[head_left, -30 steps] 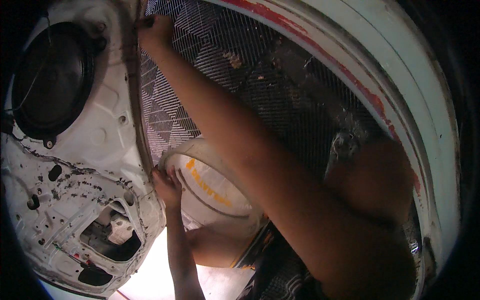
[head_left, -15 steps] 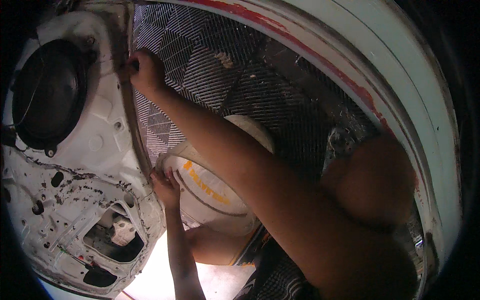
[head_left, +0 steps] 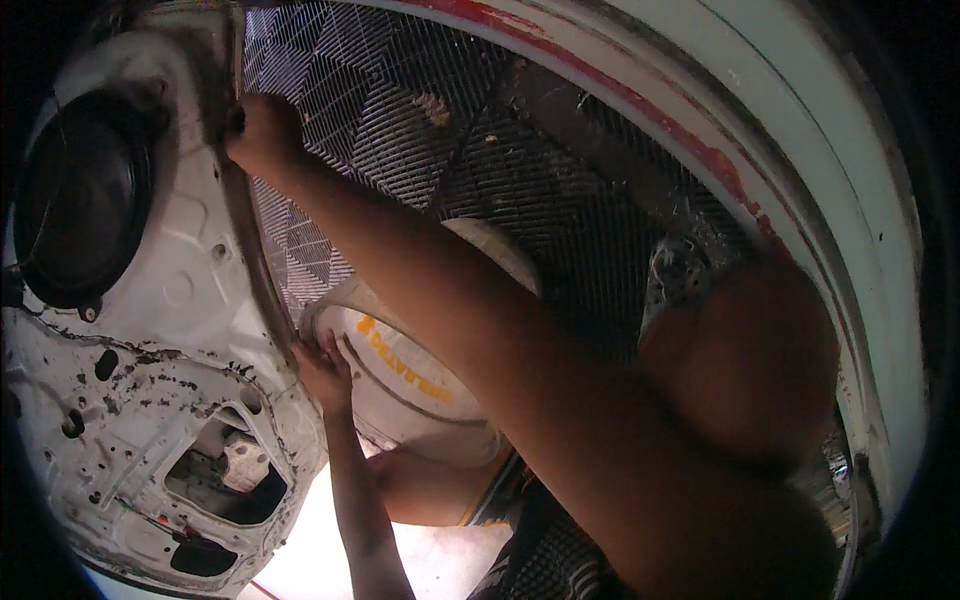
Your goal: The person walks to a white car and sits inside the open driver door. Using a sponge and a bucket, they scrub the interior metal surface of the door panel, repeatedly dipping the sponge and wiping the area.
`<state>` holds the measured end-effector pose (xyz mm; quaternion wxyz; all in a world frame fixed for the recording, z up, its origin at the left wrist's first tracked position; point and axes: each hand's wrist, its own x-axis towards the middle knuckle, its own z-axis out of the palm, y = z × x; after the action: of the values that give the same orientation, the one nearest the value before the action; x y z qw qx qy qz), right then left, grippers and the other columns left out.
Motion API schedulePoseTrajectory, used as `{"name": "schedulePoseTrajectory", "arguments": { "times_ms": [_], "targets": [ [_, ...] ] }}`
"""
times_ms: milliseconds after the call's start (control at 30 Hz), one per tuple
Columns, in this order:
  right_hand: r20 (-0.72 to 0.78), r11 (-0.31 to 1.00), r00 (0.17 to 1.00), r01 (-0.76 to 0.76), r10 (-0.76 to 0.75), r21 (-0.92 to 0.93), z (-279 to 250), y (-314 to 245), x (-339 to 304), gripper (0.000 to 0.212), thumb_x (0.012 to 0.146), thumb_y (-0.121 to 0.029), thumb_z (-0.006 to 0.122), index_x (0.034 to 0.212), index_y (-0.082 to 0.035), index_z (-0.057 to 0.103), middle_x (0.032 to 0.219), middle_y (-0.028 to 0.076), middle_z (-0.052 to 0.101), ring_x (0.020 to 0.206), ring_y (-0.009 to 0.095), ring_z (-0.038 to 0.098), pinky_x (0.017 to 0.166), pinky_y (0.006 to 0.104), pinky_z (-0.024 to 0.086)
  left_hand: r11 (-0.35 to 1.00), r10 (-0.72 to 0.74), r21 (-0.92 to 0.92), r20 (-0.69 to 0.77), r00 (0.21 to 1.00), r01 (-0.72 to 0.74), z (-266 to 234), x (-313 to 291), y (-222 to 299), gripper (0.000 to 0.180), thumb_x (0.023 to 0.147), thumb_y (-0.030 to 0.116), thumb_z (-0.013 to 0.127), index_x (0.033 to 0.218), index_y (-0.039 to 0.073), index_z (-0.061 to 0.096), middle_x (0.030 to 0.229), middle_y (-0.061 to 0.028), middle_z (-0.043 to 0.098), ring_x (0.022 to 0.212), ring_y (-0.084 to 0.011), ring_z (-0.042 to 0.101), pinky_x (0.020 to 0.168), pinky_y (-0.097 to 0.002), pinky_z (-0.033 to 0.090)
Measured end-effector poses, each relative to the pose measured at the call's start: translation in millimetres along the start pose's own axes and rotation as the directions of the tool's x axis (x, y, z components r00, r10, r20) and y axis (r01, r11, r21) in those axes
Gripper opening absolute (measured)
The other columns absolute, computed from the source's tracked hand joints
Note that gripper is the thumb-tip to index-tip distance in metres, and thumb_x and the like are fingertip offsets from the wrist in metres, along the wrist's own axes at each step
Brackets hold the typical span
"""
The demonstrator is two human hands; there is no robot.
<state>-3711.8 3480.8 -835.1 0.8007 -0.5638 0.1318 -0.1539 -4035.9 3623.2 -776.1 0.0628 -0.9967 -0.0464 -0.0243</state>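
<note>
A white car door with its bare inner metal showing stands along my left side. At its upper edge my right hand is closed in a fist-like pinch against the dark seam; what lies between the fingers is too dark to make out. Lower on the same edge rests my left hand, its fingertips touching the metal and its thumb standing apart. Just right of that hand is a pale round tub or bucket with yellow lettering, partly hidden behind my right forearm.
A round black speaker is mounted in the door, above a large cutout. Ridged dark matting covers the floor. A curved pale car body panel with red patches arches along the right. My bent knee is beneath it.
The door and both hands sit slightly farther left in view. My right hand looks a bit more tightly curled at the edge, while my left stays against the door.
</note>
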Motion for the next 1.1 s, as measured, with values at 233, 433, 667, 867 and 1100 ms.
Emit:
{"name": "schedulePoseTrajectory", "arguments": {
  "times_ms": [233, 433, 667, 867, 1100],
  "targets": [
    [0.153, 0.84, 0.862, 0.506, -0.484, -0.195, -10.1, 2.1, 9.1, 0.023, 0.069, -0.016, 0.075, 0.086, -0.002, 0.071, 0.086, 0.019, 0.07, 0.084, 0.037, 0.07, 0.076, 0.0469, 0.058, 0.999, 0.03, 0.018, -0.013, 0.999, -0.03, 3.7, -10.1, -19.4, 0.031, 0.101, 0.023, 0.066, 0.1, -0.001, 0.046, 0.074, -0.0192, 0.057, 0.064, -0.0381, 0.058, 0.062, -0.0449, 0.046],
    [0.066, 0.964, 0.963, 0.264, -0.262, -0.018, -6.8, -2.3, 0.4, 0.019, 0.07, -0.013, 0.076, 0.086, -0.003, 0.071, 0.085, 0.019, 0.07, 0.082, 0.039, 0.069, 0.076, 0.0475, 0.057, 0.999, -0.026, -0.045, 0.029, 0.999, 0.027, 3.9, -6.0, -19.8, 0.042, 0.097, 0.026, 0.069, 0.119, -0.006, 0.052, 0.091, -0.0286, 0.064, 0.076, -0.0472, 0.065, 0.063, -0.0494, 0.051],
    [-0.382, 0.911, 0.913, -0.273, 0.144, -0.309, -13.8, 36.5, 3.4, 0.017, 0.079, -0.015, 0.078, 0.087, -0.002, 0.069, 0.084, 0.018, 0.071, 0.081, 0.037, 0.07, 0.076, 0.0455, 0.056, 0.966, 0.23, 0.155, -0.137, 0.963, -0.209, -12.3, 8.5, 20.0, 0.054, 0.095, 0.024, 0.072, 0.132, -0.006, 0.047, 0.105, -0.0267, 0.063, 0.095, -0.0448, 0.063, 0.081, -0.0495, 0.052],
    [-0.416, 0.908, 0.819, -0.418, 0.394, 0.036, -7.6, 33.8, 21.6, 0.012, 0.082, -0.012, 0.077, 0.087, -0.004, 0.069, 0.084, 0.016, 0.072, 0.082, 0.034, 0.072, 0.075, 0.0423, 0.055, 0.854, 0.317, -0.474, 0.146, 0.937, -0.215, 37.9, -44.3, 104.9, 0.04, 0.091, 0.015, 0.072, 0.122, -0.006, 0.059, 0.116, -0.0189, 0.066, 0.101, -0.0336, 0.066, 0.087, -0.0472, 0.052],
    [-0.205, 0.989, 0.972, -0.09, 0.112, 0.115, -13.6, 15.2, -19.3, 0.008, 0.082, -0.008, 0.076, 0.088, -0.006, 0.071, 0.085, 0.014, 0.074, 0.082, 0.03, 0.073, 0.076, 0.0403, 0.056, 0.798, 0.188, -0.478, 0.776, 0.602, 0.367, 124.0, -68.4, 177.9, 0.037, 0.09, 0.013, 0.071, 0.12, -0.005, 0.061, 0.113, -0.0175, 0.067, 0.097, -0.0315, 0.066, 0.085, -0.0446, 0.053]
  ]
}}
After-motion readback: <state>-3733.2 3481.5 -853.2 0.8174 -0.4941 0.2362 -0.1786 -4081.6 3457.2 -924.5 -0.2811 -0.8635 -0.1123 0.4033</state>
